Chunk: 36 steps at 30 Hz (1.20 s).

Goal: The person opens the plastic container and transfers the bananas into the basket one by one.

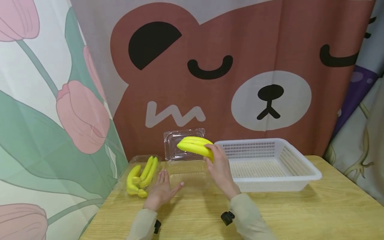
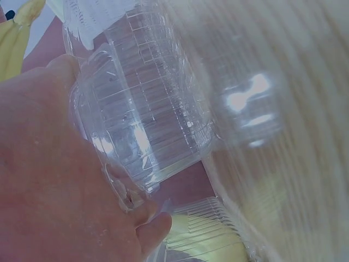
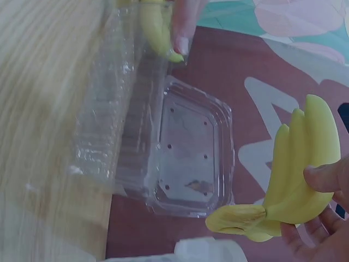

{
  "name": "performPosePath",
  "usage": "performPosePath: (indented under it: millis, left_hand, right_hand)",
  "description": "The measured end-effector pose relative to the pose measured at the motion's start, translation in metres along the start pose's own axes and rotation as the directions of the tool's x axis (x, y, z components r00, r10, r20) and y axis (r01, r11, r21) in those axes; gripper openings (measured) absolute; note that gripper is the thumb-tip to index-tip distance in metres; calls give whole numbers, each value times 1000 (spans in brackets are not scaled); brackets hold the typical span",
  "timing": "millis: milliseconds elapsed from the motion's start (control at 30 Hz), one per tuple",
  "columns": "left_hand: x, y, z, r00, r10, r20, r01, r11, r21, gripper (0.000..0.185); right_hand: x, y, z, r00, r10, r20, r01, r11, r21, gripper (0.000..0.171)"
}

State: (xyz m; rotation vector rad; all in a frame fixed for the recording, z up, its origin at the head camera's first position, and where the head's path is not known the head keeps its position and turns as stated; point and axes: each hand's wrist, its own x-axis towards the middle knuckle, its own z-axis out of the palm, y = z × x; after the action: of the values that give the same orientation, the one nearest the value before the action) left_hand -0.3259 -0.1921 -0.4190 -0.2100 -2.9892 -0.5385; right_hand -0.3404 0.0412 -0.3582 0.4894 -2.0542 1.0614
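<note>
wooden table (image 1: pixel 300 210), bear curtain (image 1: pixel 270 50) behind

Bunch of 3 or so yellow bananas (image 1: pixel 195 146), smooth and glossy like plastic fruit, held aloft by the right hand (image 1: pixel 220 170) at the stem end, tips pointing left, hanging above the open clear clamshell box (image 1: pixel 184 173). Fingers curled round the stem (image 3: pixel 240 218), blunt and pale yellow. Clamshell box transparent and ribbed, tray flat on the wooden table, hinged lid (image 1: pixel 183 144) standing upright behind, small holes dotted across the lid. Left hand (image 1: pixel 160 191) flat against the near left edge of the tray, fingers straight. Tray itself holding nothing visible.
</note>
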Motion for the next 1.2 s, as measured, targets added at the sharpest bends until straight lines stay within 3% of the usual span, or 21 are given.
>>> performPosePath:
  millis: [267,933,1200]
  left_hand:
    - [1,0,0,1000,2,11,-2,1000,3,104]
    - [2,-1,1,1000,-4,15,5,1000,-4,105]
    - [3,-2,1,1000,2,19,-2,1000,-15,106]
  right_hand:
    - [5,3,-12,999,53,4,-53,999,6,46]
    - [8,25,-49,999,-4,-54,0,997,-82,48]
    - [8,37,-62,999,10,-48,-15,994,-106,48]
